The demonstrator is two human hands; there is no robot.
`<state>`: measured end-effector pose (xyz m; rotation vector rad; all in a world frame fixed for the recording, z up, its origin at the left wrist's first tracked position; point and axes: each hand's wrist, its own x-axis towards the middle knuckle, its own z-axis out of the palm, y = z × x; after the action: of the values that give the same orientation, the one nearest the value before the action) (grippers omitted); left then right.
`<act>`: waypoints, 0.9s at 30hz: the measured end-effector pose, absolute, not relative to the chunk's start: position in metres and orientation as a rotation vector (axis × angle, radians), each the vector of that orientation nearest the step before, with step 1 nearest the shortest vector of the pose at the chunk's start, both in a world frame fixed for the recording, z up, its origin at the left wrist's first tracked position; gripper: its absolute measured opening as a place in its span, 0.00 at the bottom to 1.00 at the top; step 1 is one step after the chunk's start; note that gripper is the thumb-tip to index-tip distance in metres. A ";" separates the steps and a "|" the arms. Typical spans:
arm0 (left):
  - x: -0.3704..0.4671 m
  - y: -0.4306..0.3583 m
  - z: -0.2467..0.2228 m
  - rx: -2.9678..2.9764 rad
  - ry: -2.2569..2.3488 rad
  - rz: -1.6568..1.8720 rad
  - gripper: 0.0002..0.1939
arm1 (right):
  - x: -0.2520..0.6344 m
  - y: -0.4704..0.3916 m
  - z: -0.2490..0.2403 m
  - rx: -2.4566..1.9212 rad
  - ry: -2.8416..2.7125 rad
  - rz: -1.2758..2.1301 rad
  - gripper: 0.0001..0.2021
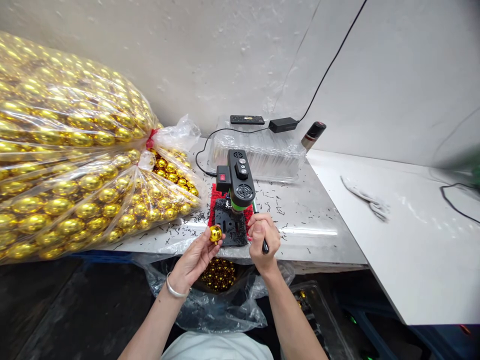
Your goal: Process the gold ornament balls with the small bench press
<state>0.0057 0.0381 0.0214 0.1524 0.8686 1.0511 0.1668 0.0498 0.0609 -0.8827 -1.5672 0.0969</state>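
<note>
Between the fingertips of my left hand (198,255) is a shiny gold ball (215,233), held at the front left corner of a black slotted base plate (234,231). My right hand (264,240) is wrapped round the black-gripped lever (265,246) at the right side of a small black bench machine (241,176). The machine stands on a red mat (216,193) strewn with black shavings. Its green-ringed head sits above the plate, and its underside is hidden.
Large clear bags of gold balls (75,150) fill the left. Behind the machine are a clear plastic tray (258,160), a power adapter (283,124) and a dark-capped can (313,135). Below the table edge, an open plastic bag (225,312) holds gold balls.
</note>
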 end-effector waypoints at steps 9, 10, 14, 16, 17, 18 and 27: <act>0.024 0.064 0.005 0.540 1.052 1.231 0.20 | 0.168 0.050 0.062 -0.881 -1.593 0.097 0.14; 0.027 0.068 0.002 0.611 1.083 1.259 0.21 | 0.168 0.050 0.062 -0.880 -1.600 0.101 0.14; 0.035 0.080 -0.010 1.051 1.255 1.253 0.19 | 0.170 0.049 0.061 -0.879 -1.619 0.109 0.13; 0.036 0.082 -0.012 1.319 1.395 1.158 0.18 | 0.170 0.049 0.060 -0.885 -1.622 0.105 0.13; 0.036 0.082 -0.011 1.445 1.464 1.109 0.18 | 0.171 0.049 0.059 -0.889 -1.625 0.106 0.13; 0.036 0.082 -0.011 1.555 1.520 1.071 0.18 | 0.171 0.049 0.058 -0.892 -1.629 0.109 0.13; 0.036 0.086 -0.014 1.734 1.447 1.142 0.15 | 0.171 0.048 0.056 -0.891 -1.632 0.104 0.12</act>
<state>0.0360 0.0856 -0.0142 1.7337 1.4473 1.1423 0.1714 0.0476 0.0562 -0.8908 -1.6319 0.1039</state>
